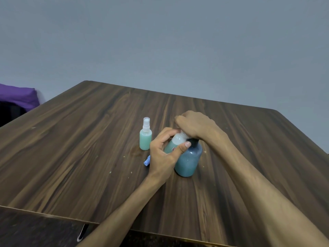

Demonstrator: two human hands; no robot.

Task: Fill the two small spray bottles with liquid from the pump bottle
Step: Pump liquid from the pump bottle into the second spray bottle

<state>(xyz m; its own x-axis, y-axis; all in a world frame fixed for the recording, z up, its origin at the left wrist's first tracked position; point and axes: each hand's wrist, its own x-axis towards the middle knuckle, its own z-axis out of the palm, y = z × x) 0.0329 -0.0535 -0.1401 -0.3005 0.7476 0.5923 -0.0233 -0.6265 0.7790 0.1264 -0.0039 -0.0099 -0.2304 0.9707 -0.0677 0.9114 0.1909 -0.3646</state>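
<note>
Two small spray bottles in play: one upright on the table, sprayer head fitted, body filled with pale green liquid nearly to the shoulder, so judged already done and parked to the left out of the way. Second small bottle held tilted in the left hand, thumb across its front and fingers curled behind, mouth brought up against the spout of the pump bottle; green only in the lower part, clear above, so apparently part-filled. Tilted that way, presumably, to catch the stream at the narrow neck without spilling. Right hand closed down over the pump head, hiding it, wrist above the black collar; placed to press while the big bottle's base stays planted on the wood. Hands thus close together, nearly touching above the neck. Small blue piece lying flat beside the left hand, possibly a cap; too hidden to tell. Dark wood-grain table with pale specks scattered about and a duller patch near the filled bottle. Plain grey-blue wall behind; purple fabric at far left.
</note>
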